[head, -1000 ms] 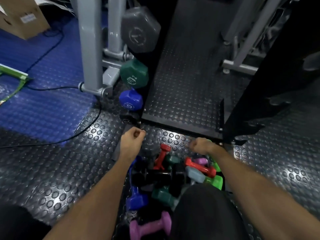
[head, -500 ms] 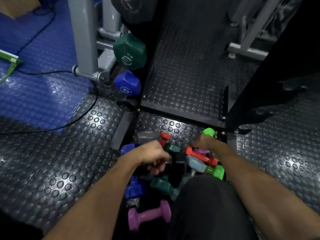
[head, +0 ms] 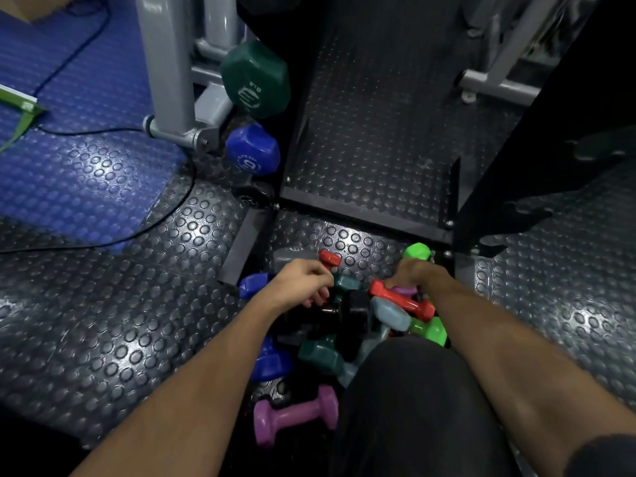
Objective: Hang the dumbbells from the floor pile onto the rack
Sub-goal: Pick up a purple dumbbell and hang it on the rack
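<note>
A pile of small dumbbells lies on the studded floor in front of the black rack [head: 364,216]. My left hand [head: 303,284] is curled around the handle of a red dumbbell [head: 329,258] at the pile's far left. My right hand [head: 413,274] is closed around a bright green dumbbell [head: 417,251] at the far right; its handle is hidden. Between the hands lie a second red dumbbell [head: 401,299], a black one [head: 354,306], a teal one [head: 321,354] and a blue one [head: 270,361]. A purple dumbbell [head: 296,416] lies nearest me.
On the rack's left side hang a dark green dumbbell [head: 254,80], a blue one [head: 253,149] and a small black one [head: 253,198]. A grey machine post [head: 165,63] and a black cable [head: 161,222] are to the left. My black-clad knee [head: 413,390] covers the pile's near right.
My left hand dropped from the rack's foot into the pile and closed on the red dumbbell. My right hand stayed on the bright green one, whose far head now shows. The view tilted down.
</note>
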Tool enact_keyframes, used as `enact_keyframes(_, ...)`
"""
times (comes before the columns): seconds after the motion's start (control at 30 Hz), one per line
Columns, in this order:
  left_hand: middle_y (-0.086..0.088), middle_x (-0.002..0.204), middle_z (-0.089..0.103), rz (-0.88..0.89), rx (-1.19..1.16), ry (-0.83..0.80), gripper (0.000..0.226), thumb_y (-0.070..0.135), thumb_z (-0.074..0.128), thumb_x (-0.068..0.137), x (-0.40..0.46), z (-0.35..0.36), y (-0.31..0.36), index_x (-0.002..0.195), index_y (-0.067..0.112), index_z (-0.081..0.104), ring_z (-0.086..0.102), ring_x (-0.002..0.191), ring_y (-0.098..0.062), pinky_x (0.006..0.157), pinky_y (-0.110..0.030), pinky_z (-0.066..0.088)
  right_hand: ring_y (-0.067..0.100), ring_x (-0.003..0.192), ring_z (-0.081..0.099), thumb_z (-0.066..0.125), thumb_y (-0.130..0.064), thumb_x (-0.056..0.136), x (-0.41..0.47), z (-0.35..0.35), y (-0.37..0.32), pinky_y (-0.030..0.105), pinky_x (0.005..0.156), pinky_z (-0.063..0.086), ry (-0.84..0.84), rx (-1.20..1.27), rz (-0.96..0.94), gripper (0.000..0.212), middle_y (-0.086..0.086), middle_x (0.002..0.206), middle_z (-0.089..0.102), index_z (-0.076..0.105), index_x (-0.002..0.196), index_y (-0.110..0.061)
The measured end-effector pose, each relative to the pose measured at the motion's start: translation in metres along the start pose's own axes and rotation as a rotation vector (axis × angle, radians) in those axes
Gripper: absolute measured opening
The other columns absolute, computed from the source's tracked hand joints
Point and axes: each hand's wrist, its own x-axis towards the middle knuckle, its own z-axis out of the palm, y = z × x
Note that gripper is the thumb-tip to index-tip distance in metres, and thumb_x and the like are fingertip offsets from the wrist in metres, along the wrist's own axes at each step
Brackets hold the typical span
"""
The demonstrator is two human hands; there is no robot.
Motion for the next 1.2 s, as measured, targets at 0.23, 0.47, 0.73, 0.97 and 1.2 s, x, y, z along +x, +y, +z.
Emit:
enact_keyframes(0.23, -0.007, 0.094, 0.08, 0.015, -0.05, -0.01, 0.013, 0.016, 0.062, 0.099, 0.009, 0.001, -0.005, 0.11, 0.017, 0.068, 0.073, 0.078, -0.018, 0.068, -0.03, 0.052, 0.031, 0.112, 0.065, 0.067, -0.033, 0.096, 0.002, 0.008, 0.006, 0.044, 0.101, 0.055, -0.125, 0.253, 0.084, 0.031, 0.011, 0.112, 0.068, 0.064, 0.113, -0.006)
enact_keyframes(0.47, -0.001, 0.094, 0.081, 0.007, -0.031, -0.05, 0.016, 0.024, 0.062, 0.099, 0.013, -0.003, -0.001, 0.115, 0.022, 0.067, 0.079, 0.083, -0.022, 0.072, -0.033, 0.053, 0.018, 0.083, 0.061, 0.07, -0.037, 0.091, -0.009, 0.007, 0.012, 0.026, 0.062, 0.046, -0.066, 0.325, 0.035, 0.032, 0.006, 0.107, 0.066, 0.066, 0.11, -0.012)
enact_keyframes(0.73, -0.003, 0.098, 0.08, 0.004, -0.055, -0.039, 0.014, 0.022, 0.065, 0.099, 0.019, -0.004, 0.003, 0.113, 0.024, 0.067, 0.078, 0.088, -0.023, 0.068, -0.028, 0.052, 0.011, 0.08, 0.066, 0.082, -0.05, 0.061, -0.096, -0.027, 0.034, 0.026, 0.065, 0.048, 0.205, 0.238, -0.158, 0.039, -0.008, 0.084, 0.071, 0.065, 0.088, -0.026)
enact_keyframes(0.97, -0.005, 0.101, 0.078, 0.073, -0.182, 0.032, 0.014, 0.015, 0.066, 0.099, 0.018, 0.006, 0.026, 0.112, 0.018, 0.069, 0.071, 0.083, -0.017, 0.068, -0.027, 0.051, 0.006, 0.073, 0.063, 0.08, -0.05, 0.067, -0.15, -0.052, 0.032, 0.024, 0.057, 0.042, 0.437, 0.223, -0.192, 0.033, -0.01, 0.078, 0.068, 0.061, 0.085, -0.031)
enact_keyframes(1.2, -0.003, 0.098, 0.073, 0.154, -0.379, 0.163, 0.019, 0.029, 0.074, 0.093, 0.016, 0.014, 0.063, 0.108, 0.018, 0.069, 0.068, 0.082, -0.017, 0.073, -0.038, 0.054, 0.008, 0.074, 0.068, 0.087, -0.043, 0.063, -0.18, -0.091, 0.008, 0.031, 0.067, 0.057, 0.559, 0.371, -0.403, 0.036, -0.009, 0.081, 0.072, 0.065, 0.091, -0.037)
